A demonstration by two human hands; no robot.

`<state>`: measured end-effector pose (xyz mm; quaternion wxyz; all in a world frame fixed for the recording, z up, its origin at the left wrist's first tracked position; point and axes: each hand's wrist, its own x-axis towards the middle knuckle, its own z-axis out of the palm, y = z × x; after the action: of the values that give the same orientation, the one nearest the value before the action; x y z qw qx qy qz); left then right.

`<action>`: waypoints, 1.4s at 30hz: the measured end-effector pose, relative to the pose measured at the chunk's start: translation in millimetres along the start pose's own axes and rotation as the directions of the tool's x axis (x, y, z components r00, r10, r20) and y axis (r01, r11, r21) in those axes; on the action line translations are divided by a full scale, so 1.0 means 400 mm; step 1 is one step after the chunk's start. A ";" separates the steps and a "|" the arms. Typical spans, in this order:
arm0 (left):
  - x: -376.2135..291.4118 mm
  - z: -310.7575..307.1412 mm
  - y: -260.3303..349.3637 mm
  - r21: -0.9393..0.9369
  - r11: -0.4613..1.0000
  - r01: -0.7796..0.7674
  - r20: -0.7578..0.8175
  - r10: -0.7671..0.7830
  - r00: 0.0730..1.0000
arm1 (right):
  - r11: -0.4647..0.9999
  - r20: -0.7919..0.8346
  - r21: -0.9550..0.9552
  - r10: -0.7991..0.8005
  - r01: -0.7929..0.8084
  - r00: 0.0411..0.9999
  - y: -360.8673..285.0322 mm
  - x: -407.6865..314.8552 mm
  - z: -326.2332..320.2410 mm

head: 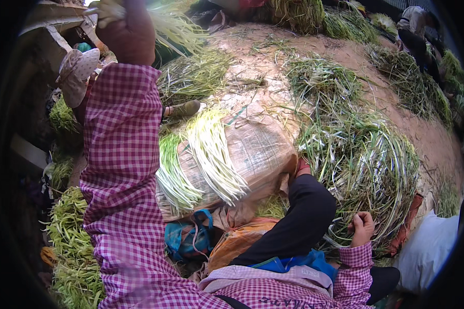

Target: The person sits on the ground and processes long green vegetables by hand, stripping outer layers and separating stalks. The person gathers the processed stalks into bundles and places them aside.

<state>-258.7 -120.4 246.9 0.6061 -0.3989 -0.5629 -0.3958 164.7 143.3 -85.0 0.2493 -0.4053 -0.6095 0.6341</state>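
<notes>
At the upper left my left hand (125, 36) is raised, closed around a bundle of thin pale green stalks (178, 29) whose ends fan out to the right. On a large wrapped, woven-plastic bale (261, 143) before me lie two bunches side by side: a long whitish-yellow bunch of stalks (216, 158) and a shorter green and white bunch (176, 177) to its left. Low at the right, my right hand (362, 228) is curled, with no object visible in it, over the edge of a big heap of tangled leaves and stalks (363, 170).
A person in a spotted sun hat (79, 73) is close at the left; another person (415, 31) bends at the upper right. Yellow-green stalks (73, 239) are piled at the lower left. A blue bag (187, 235), an orange sack (239, 239) and a white sack (429, 247) lie near me.
</notes>
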 end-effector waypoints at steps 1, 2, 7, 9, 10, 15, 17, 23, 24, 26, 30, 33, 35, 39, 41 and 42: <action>-0.093 0.001 -0.009 0.021 0.994 -0.106 0.131 0.102 0.986 | 1.000 0.022 0.002 0.003 -0.003 1.000 0.015 0.001 0.010; -0.192 0.011 -0.021 0.007 0.979 -0.205 0.250 0.197 0.948 | 0.999 0.029 -0.022 0.031 -0.030 0.999 0.009 -0.007 0.025; -0.840 -0.239 -0.017 -0.076 0.984 -0.163 0.933 0.128 0.338 | 0.993 0.158 -0.077 0.103 -0.091 0.982 0.025 -0.030 0.054; -0.997 -0.329 0.040 -0.032 0.997 -0.065 0.992 0.040 0.123 | 0.986 0.128 -0.118 0.135 -0.120 0.983 0.035 -0.040 0.044; -1.052 -0.362 0.061 0.005 0.999 -0.040 0.998 -0.002 0.069 | 0.985 0.125 -0.112 0.143 -0.129 0.982 0.035 -0.045 0.040; -1.052 -0.340 0.092 0.049 0.999 -0.002 0.996 -0.049 0.074 | 0.971 0.108 -0.199 0.159 -0.135 0.981 0.031 -0.057 0.020; -1.049 -0.332 0.103 0.114 0.993 -0.009 0.984 -0.114 -0.134 | 0.952 0.079 -0.232 0.222 -0.199 0.972 0.004 -0.059 0.017; -0.990 -0.297 0.142 0.135 0.972 -0.193 0.933 -0.190 -0.305 | 0.805 -0.076 -0.593 -0.014 -0.033 0.997 0.062 -0.018 -0.137; -0.975 -0.288 0.149 0.150 0.969 -0.197 0.919 -0.210 -0.335 | 0.719 -0.080 -0.695 -0.058 -0.014 0.995 0.072 -0.009 -0.156; -0.946 -0.276 0.169 0.152 0.960 -0.234 0.909 -0.229 -0.349 | 0.566 -0.126 -0.816 0.022 -0.117 0.992 0.088 -0.002 -0.181; -0.842 -0.220 0.240 0.191 0.964 -0.183 0.914 -0.243 -0.326 | 0.322 -0.172 -0.920 0.180 -0.224 0.968 0.199 -0.006 -0.137; -0.804 -0.149 0.313 0.233 0.972 -0.031 0.952 -0.234 -0.196 | 0.234 -0.027 -0.952 0.575 -0.196 0.817 0.307 -0.052 -0.043; -0.828 -0.133 0.344 0.242 0.914 0.324 0.968 -0.204 -0.146 | 0.281 -0.043 -0.931 0.551 -0.234 0.834 0.328 -0.068 -0.027; -0.991 -0.115 0.422 0.462 0.487 0.741 0.883 -0.174 -0.435 | 0.270 -0.108 -0.934 0.412 -0.234 0.905 0.320 -0.042 -0.101; -1.095 -0.116 0.485 0.572 0.288 0.768 0.817 -0.114 -0.566 | 0.174 -0.131 -0.951 0.520 -0.255 0.844 0.336 -0.029 -0.095; -1.146 -0.110 0.516 0.605 0.236 0.760 0.792 -0.075 -0.606 | 0.159 -0.108 -0.958 0.569 -0.238 0.815 0.368 -0.020 -0.095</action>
<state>-75.2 -71.0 -220.8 -0.4899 -0.2525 -0.7569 -0.3512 226.4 139.0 -224.0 -0.3090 -0.5257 -0.7556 0.2392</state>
